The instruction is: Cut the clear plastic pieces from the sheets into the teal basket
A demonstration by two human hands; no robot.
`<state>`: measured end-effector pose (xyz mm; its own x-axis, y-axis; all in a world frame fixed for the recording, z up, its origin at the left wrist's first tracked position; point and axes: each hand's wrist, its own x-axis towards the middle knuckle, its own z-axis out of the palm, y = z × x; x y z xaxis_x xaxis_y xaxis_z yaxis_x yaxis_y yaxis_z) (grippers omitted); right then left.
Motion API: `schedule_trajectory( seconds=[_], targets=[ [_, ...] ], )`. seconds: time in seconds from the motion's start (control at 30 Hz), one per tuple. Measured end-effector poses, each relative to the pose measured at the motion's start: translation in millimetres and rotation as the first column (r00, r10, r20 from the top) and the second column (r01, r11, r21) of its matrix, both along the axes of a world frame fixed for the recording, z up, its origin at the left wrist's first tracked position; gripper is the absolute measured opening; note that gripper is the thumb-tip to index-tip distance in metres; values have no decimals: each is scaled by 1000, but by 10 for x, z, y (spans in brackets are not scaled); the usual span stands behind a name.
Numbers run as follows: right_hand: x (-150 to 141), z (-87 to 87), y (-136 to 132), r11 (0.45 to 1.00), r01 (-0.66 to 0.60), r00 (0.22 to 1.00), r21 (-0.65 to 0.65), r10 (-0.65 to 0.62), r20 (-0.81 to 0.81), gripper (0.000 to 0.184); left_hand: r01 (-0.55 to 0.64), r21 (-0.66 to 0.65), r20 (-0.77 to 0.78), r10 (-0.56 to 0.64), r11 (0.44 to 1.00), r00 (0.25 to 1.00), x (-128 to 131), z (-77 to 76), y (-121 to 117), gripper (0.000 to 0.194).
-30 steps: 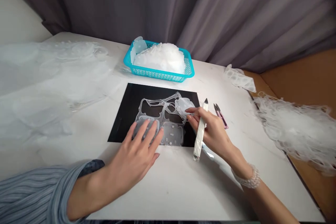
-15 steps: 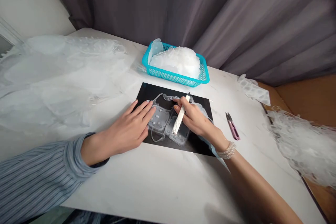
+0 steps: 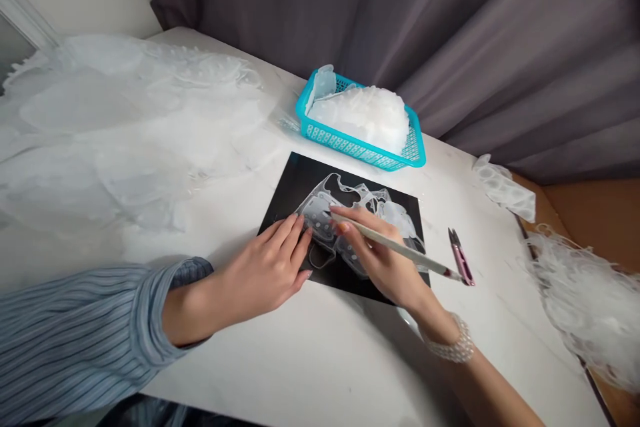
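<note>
Quietly spread beneath two bare hands, a translucent, moulded plastic sheet (image 3: 317, 210) with studded panels and looping thin rims lies on a flat black rectangular mat (image 3: 295, 177). At far left, a broad heap of cloudy-white translucent sheets (image 3: 100, 133) covers the left side of the white marbled table (image 3: 300, 360). Next comes the left hand (image 3: 260, 273), palm down, fingers extended and close together, the tips on the sheet near the mat's left edge. Beyond the mat, toward the table's far edge, stands a turquoise perforated plastic basket (image 3: 350, 141) piled with white pieces (image 3: 370, 113). The right hand (image 3: 390, 260) has thumb and fingers closed on a slim off-white stick with a dark tip (image 3: 400, 248), angled over a panel; whether the tip touches cannot be told.

The sheet looks light, thin and pliable, probably slick; its narrow rims seem likeliest to stretch or tear, so the broad panels appear the safer hold. Room for moving runs between the mat and the table's near edge, with a narrower strip beside the mat's right edge. Past that strip lie pink-handled metal snips (image 3: 461, 257), then, at the table's right edge, a tangle of pale plastic strands (image 3: 595, 313).
</note>
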<state>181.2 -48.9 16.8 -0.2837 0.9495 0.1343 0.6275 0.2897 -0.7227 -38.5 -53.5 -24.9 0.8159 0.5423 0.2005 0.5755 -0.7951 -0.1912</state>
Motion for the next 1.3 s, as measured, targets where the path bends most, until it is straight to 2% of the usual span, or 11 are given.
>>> schedule_trajectory(
  seconds=[0.13, 0.43, 0.7, 0.87, 1.03, 1.17, 1.3],
  targets=[
    [-90, -90, -33, 999, -40, 999, -2, 40, 12, 22, 33, 14, -5, -33, 999, 999, -12, 6, -3, 54],
    [-173, -94, -39, 983, -153, 985, 99, 145, 90, 19, 29, 48, -11, -28, 998, 1000, 10, -5, -9, 53],
    [-183, -129, -75, 959, -206, 962, 196, 162, 221, 17, 16, 62, -7, -15, 998, 1000, -8, -58, -3, 52],
    [-62, -149, -188, 933, -203, 966, 298, 143, 213, 20, 25, 86, -4, -25, 996, 1000, -17, -58, 23, 50],
    [-54, -197, -173, 926, -233, 960, 299, 171, 220, 21, 52, 64, 30, -54, 997, 998, -25, -7, 49, 49],
    [-66, -180, -142, 942, -213, 970, 259, 172, 173, 20, 65, 68, 133, -74, 996, 988, -41, 6, 91, 44],
    [-47, -159, -154, 947, -213, 973, 241, 182, 144, 21, 53, 58, 161, -61, 997, 985, -42, -10, 103, 43]
  ],
)
